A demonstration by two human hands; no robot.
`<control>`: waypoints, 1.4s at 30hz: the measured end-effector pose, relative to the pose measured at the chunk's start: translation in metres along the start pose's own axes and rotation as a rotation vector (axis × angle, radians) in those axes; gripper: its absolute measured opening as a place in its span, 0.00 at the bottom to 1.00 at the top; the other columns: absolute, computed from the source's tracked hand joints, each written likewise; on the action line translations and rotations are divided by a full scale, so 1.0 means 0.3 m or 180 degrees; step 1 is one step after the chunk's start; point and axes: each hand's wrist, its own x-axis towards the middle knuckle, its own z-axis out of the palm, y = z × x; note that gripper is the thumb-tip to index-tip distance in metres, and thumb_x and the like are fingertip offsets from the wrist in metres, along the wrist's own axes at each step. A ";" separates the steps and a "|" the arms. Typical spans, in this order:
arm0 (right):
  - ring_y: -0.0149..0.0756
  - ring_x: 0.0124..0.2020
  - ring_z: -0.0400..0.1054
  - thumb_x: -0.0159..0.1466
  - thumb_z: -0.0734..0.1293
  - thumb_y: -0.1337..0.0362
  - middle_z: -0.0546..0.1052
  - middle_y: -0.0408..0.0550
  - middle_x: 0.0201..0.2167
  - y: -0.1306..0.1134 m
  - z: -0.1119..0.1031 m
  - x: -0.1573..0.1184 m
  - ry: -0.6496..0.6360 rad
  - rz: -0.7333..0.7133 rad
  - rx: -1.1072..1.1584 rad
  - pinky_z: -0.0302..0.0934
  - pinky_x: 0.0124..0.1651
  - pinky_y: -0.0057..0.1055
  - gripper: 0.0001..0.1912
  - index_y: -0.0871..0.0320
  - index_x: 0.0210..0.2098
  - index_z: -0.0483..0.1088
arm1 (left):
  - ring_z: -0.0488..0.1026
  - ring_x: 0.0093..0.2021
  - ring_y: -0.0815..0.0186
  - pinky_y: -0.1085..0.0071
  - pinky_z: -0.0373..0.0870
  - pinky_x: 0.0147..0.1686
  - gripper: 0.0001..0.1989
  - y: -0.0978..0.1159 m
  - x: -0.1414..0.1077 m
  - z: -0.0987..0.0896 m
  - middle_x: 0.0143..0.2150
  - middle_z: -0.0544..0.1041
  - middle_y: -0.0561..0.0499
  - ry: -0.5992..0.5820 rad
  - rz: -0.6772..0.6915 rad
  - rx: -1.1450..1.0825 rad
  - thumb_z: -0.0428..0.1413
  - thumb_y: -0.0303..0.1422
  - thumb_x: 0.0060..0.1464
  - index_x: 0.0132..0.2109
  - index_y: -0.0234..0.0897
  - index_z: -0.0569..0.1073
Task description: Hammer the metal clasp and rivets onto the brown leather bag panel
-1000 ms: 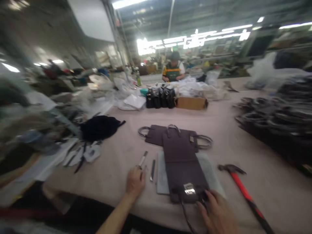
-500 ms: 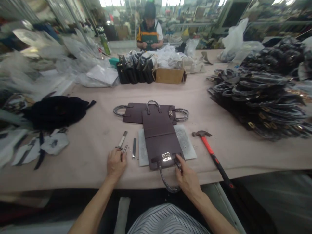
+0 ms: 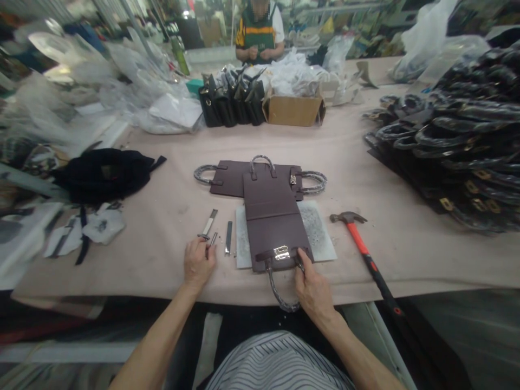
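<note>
My right hand (image 3: pixel 312 281) grips the lower right corner of a dark brown bag panel (image 3: pixel 274 216), at the base of its plastic-wrapped handle (image 3: pixel 278 290). A metal clasp (image 3: pixel 281 252) shows near the panel's lower edge. This panel lies on a pale slab (image 3: pixel 322 233) and overlaps another brown panel (image 3: pixel 227 180). To the left, my left hand (image 3: pixel 200 264) rests on the table with its fingers closed around a small metal piece (image 3: pixel 213 239). Just beyond its fingertips is a metal tool (image 3: pixel 209 222); a dark flat strip (image 3: pixel 228 238) lies between hand and slab.
A hammer (image 3: pixel 357 239) lies right of the slab. Wrapped bag parts (image 3: pixel 455 146) are piled at the right. Black bags (image 3: pixel 231 103) and a cardboard box (image 3: pixel 294 110) stand at the back, where a person (image 3: pixel 260 40) is. Black cloth (image 3: pixel 108 173) lies left.
The camera view has tilted down and turned slightly left, so the table items appear higher and further right. Both hands keep nearly the same places relative to the panel and tools.
</note>
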 end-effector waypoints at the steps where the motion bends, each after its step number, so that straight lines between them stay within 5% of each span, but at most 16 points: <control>1: 0.45 0.28 0.77 0.71 0.54 0.64 0.83 0.54 0.31 -0.007 -0.001 0.007 0.0002 0.0030 -0.0071 0.64 0.32 0.35 0.27 0.60 0.68 0.60 | 0.70 0.45 0.50 0.57 0.70 0.46 0.07 0.000 0.000 0.001 0.42 0.76 0.38 0.0000 -0.0010 -0.0007 0.55 0.32 0.62 0.34 0.36 0.71; 10: 0.39 0.25 0.74 0.70 0.58 0.66 0.81 0.51 0.26 -0.054 -0.037 0.073 -0.0103 0.0112 -0.0531 0.55 0.28 0.31 0.27 0.56 0.68 0.62 | 0.71 0.45 0.51 0.57 0.70 0.47 0.08 -0.001 -0.001 0.004 0.42 0.76 0.39 -0.0005 -0.0025 -0.0011 0.54 0.33 0.64 0.35 0.37 0.70; 23: 0.46 0.32 0.78 0.72 0.55 0.62 0.82 0.54 0.32 -0.051 -0.080 0.073 -0.0552 0.0032 -0.0486 0.62 0.35 0.35 0.29 0.55 0.72 0.53 | 0.70 0.45 0.50 0.55 0.71 0.46 0.07 -0.006 -0.002 0.007 0.42 0.76 0.39 0.0031 -0.0013 -0.0098 0.54 0.32 0.63 0.35 0.37 0.70; 35: 0.46 0.27 0.77 0.71 0.56 0.61 0.80 0.52 0.25 0.006 -0.050 0.086 -0.0389 -0.0346 -0.0449 0.62 0.30 0.34 0.31 0.61 0.71 0.54 | 0.74 0.49 0.53 0.54 0.72 0.53 0.09 -0.013 0.045 -0.050 0.46 0.78 0.41 -0.0630 -0.0741 -0.0855 0.52 0.31 0.61 0.34 0.38 0.75; 42: 0.46 0.27 0.77 0.72 0.57 0.61 0.81 0.51 0.25 0.019 -0.037 0.091 -0.0385 -0.0380 -0.0485 0.64 0.30 0.34 0.30 0.62 0.72 0.53 | 0.77 0.40 0.59 0.63 0.73 0.44 0.10 -0.034 0.089 -0.109 0.38 0.80 0.46 -0.0497 -0.1405 -0.1203 0.54 0.35 0.61 0.36 0.37 0.77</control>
